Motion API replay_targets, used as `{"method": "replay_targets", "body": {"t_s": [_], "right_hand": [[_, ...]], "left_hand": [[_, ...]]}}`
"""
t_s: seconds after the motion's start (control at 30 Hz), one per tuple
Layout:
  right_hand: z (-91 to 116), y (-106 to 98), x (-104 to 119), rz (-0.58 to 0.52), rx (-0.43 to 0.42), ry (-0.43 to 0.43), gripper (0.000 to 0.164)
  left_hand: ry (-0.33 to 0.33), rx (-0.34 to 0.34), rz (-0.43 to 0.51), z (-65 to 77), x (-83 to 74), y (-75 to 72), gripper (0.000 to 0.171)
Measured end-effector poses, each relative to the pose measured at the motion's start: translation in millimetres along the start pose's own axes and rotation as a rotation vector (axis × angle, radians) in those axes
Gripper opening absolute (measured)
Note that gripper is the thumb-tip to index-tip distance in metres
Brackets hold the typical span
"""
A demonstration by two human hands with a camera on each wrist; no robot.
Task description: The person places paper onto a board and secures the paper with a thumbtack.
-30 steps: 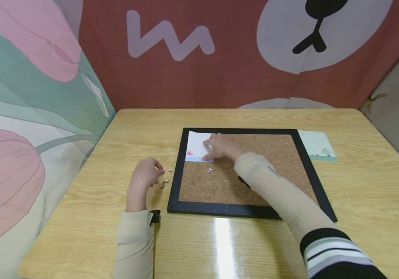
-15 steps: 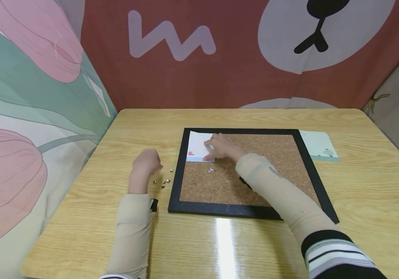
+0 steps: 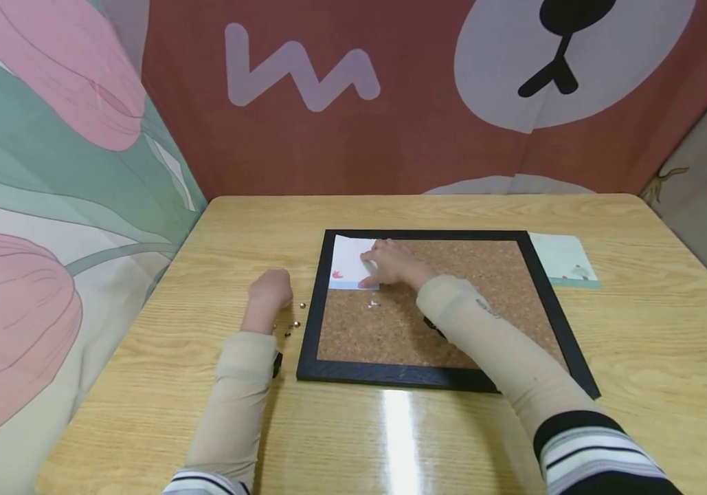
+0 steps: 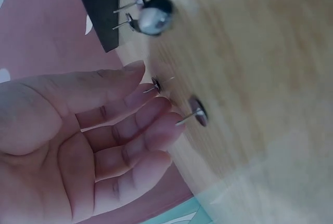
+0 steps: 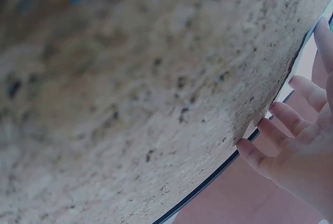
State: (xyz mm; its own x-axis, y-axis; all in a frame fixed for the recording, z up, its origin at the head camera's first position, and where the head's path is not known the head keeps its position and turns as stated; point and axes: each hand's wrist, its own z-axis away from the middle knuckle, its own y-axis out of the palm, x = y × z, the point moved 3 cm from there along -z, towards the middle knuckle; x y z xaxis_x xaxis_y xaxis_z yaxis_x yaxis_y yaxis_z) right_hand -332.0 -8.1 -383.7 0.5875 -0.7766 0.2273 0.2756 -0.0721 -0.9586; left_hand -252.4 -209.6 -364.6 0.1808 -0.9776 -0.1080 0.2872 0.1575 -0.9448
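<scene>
My left hand (image 3: pixel 270 292) is low over the table, left of the corkboard. In the left wrist view its thumb and loosely bent fingers stand apart close to a thumbtack (image 4: pixel 156 84), which lies right at the index fingertip. Another thumbtack (image 4: pixel 199 112) lies point-up near the other fingertips. With fingers spread, my right hand (image 3: pixel 393 262) rests on the right edge of a white note card (image 3: pixel 350 256) that has a blue lower strip. The card lies in the upper left corner of the black-framed corkboard (image 3: pixel 452 323).
Several metal thumbtacks (image 3: pixel 297 324) lie beside the board's left frame. A small whitish piece (image 3: pixel 373 304) sits on the cork below the card. A pale green card (image 3: pixel 565 260) lies by the board's upper right corner. Printed fabric (image 3: pixel 328 151) hangs behind the table.
My left hand first drew away from the tacks with its fingers turned under, then moved right, back towards them. One more tack shows on the table. My right hand stays on the card.
</scene>
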Motion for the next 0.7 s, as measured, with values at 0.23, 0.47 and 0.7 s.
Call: {"method": "replay_targets", "body": {"t_s": [0.23,0.47,0.7], "right_hand": [[0.2,-0.5,0.7,-0.003,0.007,0.002,0.07],[1.2,-1.0,1.2,-0.001,0.016,0.01,0.07],[1.6,-2.1,0.3,-0.012,0.013,0.011,0.07]], "left_hand": [[0.001,-0.008,-0.015,-6.2,0.7,4.9,0.027],[0.0,-0.01,0.003,-8.0,2.1,6.4,0.025],[0.01,-0.001,0.035,-8.8,4.3,6.3,0.025]]}}
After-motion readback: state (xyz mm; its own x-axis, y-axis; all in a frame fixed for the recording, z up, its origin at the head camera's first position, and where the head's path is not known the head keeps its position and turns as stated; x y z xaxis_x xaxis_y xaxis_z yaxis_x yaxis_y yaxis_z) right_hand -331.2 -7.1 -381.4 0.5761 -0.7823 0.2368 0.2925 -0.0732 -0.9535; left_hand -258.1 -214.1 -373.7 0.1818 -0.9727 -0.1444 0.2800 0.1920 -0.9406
